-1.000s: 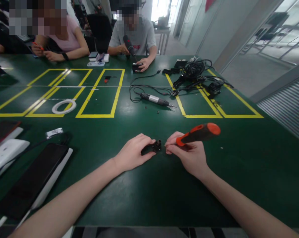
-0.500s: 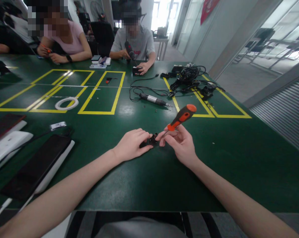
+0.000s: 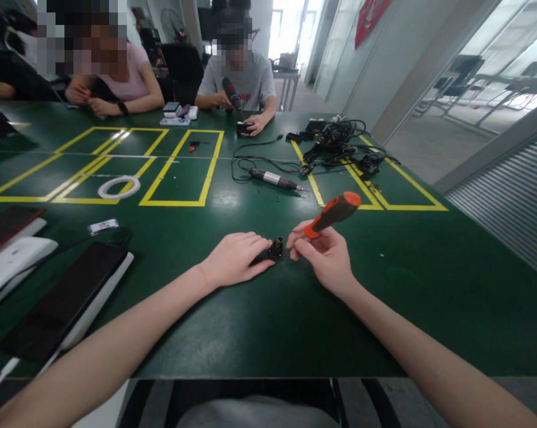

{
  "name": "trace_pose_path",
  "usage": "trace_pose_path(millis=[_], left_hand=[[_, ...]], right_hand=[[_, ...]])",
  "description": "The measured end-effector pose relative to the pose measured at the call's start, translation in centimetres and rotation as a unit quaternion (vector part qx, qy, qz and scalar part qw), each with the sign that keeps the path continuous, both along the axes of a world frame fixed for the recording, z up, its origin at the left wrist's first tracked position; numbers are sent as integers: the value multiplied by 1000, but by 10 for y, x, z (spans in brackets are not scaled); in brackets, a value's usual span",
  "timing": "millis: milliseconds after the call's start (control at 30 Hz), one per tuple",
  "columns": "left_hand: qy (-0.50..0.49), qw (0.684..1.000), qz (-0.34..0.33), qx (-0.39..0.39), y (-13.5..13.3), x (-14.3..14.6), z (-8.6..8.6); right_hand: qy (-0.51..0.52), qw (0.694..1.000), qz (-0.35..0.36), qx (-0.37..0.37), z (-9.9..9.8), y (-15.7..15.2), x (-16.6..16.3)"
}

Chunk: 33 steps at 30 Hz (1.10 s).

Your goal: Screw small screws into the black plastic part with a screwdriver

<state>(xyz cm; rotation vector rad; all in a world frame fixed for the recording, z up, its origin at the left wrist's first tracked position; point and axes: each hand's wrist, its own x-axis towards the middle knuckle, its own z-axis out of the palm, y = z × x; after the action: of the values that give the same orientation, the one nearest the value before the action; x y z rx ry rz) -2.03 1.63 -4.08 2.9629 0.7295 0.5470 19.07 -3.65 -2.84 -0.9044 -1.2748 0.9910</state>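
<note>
On the green table my left hand (image 3: 237, 258) pinches a small black part (image 3: 275, 249) between thumb and fingers; a short round stem stands up from its exposed end, and the rest lies under the palm. Just to the right, my right hand (image 3: 324, 255) grips a screwdriver (image 3: 337, 213) with an orange and black handle. The handle leans up and to the right above the knuckles, and the shaft is mostly hidden by the fingers. A small gap separates the right fingertips from the black part.
Beyond my hands lies a pen-shaped electric screwdriver (image 3: 275, 179) with its cable. A heap of black cables (image 3: 337, 139) is at the back right. To the left are a tape roll (image 3: 119, 187) and a black phone-like slab (image 3: 68, 297). Across the table a person (image 3: 239, 77) works with a power tool.
My right hand has drawn slightly right, away from the black part, and the screwdriver handle has shifted right and tipped further over. My left hand has stayed in place.
</note>
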Motion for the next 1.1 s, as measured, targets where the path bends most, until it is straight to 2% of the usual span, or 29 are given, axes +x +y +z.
trace_pose_path(millis=[167, 333, 500, 767, 967, 1100], left_hand=[[-9, 1000, 7, -13, 1, 1, -2], [-8, 999, 11, -41, 0, 1, -1], [-17, 998, 17, -54, -2, 2, 0], [-19, 998, 33, -57, -4, 5, 0], [-13, 999, 22, -42, -3, 3, 1], [-20, 999, 15, -48, -2, 3, 0]], right_hand=[[-38, 998, -38, 22, 3, -1, 1], [-35, 999, -7, 26, 6, 1, 2], [17, 1000, 23, 8, 4, 1, 1], [-25, 999, -3, 27, 6, 1, 2], [23, 999, 36, 7, 4, 2, 1], [17, 1000, 5, -1, 3, 1, 1]])
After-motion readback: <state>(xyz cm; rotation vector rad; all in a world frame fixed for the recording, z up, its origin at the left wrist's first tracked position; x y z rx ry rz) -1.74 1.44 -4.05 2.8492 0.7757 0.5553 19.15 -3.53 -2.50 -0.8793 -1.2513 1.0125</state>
